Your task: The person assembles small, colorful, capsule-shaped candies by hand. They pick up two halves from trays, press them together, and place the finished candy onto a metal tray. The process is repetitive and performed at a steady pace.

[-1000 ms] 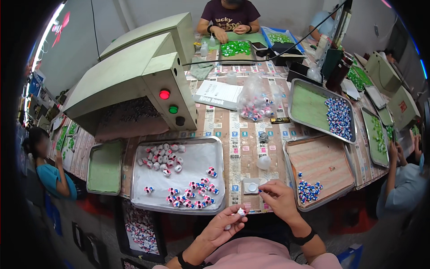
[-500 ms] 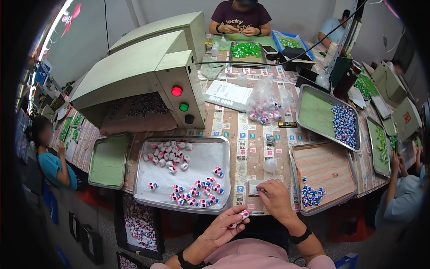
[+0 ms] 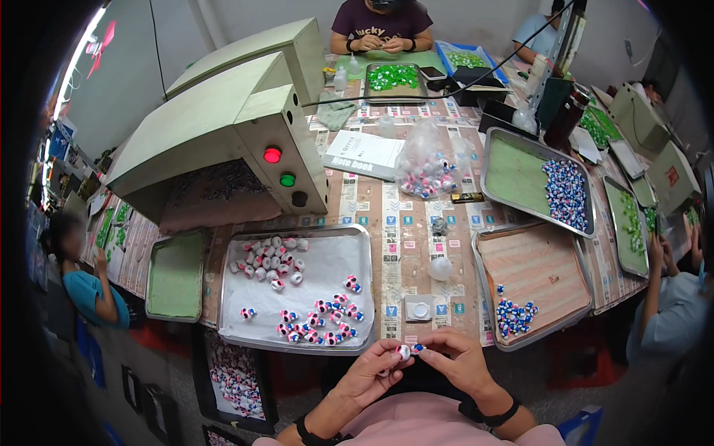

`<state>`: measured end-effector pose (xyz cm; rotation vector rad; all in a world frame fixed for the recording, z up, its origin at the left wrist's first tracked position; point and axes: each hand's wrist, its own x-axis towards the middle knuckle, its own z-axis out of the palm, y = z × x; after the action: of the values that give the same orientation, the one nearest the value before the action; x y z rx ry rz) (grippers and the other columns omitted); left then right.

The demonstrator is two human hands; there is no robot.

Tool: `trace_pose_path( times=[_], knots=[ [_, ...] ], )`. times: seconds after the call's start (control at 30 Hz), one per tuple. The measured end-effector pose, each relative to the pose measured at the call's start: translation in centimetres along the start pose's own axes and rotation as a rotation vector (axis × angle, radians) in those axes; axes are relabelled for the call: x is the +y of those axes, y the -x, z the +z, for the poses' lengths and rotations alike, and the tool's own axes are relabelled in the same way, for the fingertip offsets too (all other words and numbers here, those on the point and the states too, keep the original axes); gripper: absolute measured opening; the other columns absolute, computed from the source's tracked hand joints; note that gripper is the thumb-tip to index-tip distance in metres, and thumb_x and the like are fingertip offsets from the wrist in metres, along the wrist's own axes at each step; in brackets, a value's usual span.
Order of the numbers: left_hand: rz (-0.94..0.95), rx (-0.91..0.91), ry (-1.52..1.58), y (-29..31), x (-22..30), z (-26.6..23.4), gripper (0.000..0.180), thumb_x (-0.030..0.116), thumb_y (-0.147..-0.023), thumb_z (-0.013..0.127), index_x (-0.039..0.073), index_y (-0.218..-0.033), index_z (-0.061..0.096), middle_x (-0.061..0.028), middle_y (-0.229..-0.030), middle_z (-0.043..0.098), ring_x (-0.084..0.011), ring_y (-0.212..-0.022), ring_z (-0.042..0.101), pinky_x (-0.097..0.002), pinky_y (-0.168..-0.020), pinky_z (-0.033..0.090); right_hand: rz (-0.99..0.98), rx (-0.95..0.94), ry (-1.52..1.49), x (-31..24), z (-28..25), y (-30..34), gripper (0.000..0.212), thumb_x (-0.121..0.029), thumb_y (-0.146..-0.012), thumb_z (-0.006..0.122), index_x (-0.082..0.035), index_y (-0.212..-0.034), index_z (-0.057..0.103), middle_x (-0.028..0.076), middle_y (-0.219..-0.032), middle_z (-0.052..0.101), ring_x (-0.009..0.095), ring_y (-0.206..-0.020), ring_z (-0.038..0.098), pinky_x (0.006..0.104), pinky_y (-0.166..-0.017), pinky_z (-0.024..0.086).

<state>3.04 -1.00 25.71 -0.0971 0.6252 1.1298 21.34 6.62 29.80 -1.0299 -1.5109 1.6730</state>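
Observation:
Near the table's front edge, my left hand (image 3: 369, 373) pinches a small white toy piece (image 3: 402, 352) with pink and dark marks. Against it, the fingertips of my right hand (image 3: 462, 362) hold a tiny blue-and-pink piece (image 3: 417, 348); the fingers partly cover both. Just beyond my hands lies a small white square pad with a round dish (image 3: 418, 309). To the left, a metal tray (image 3: 242, 288) lined with white holds plain white pieces (image 3: 272, 258) and joined pink, white and blue figures (image 3: 327, 318). At right, small blue pieces (image 3: 515, 317) lie in a cloth-lined tray (image 3: 532, 256).
A cream machine (image 3: 208, 134) with red and green buttons stands at back left. Beyond my hands are a white ball-shaped item (image 3: 441, 268), a plastic bag of pieces (image 3: 431, 167) and a notebook (image 3: 363, 152). Another tray (image 3: 513, 167) overlaps the right one. People work around the table.
My right hand has left the white pad and come down beside the left, bringing the tiny blue-and-pink piece against the white one. The whole view has shifted slightly.

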Motion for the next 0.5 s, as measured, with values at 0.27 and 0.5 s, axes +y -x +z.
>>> trace_pose_path(
  times=[0.27,0.5],
  knots=[
    [-0.022,-0.044,-0.035,-0.09,0.08,0.67,0.031,0.003,-0.089,0.061,0.005,-0.119,0.054,-0.0086,-0.108,0.063,-0.0185,-0.101,0.064,-0.0241,-0.074,0.057,0.026,0.004,-0.002,1.01,-0.12,0.53,0.020,-0.006,-0.083,0.069,-0.002,-0.103,0.069,0.006,-0.093,0.064,0.009,-0.079,0.060,0.0206,-0.068,0.048],
    [0.049,0.031,-0.222,0.00,-0.17,0.81,0.025,0.003,-0.087,0.064,0.004,-0.112,0.060,-0.0084,-0.104,0.064,-0.0143,-0.093,0.064,-0.0234,-0.071,0.058,-0.013,-0.045,0.127,0.32,-0.68,0.58,0.020,-0.008,-0.080,0.073,-0.006,-0.100,0.072,0.006,-0.088,0.066,0.009,-0.074,0.059,0.0214,-0.064,0.046]
  ],
)
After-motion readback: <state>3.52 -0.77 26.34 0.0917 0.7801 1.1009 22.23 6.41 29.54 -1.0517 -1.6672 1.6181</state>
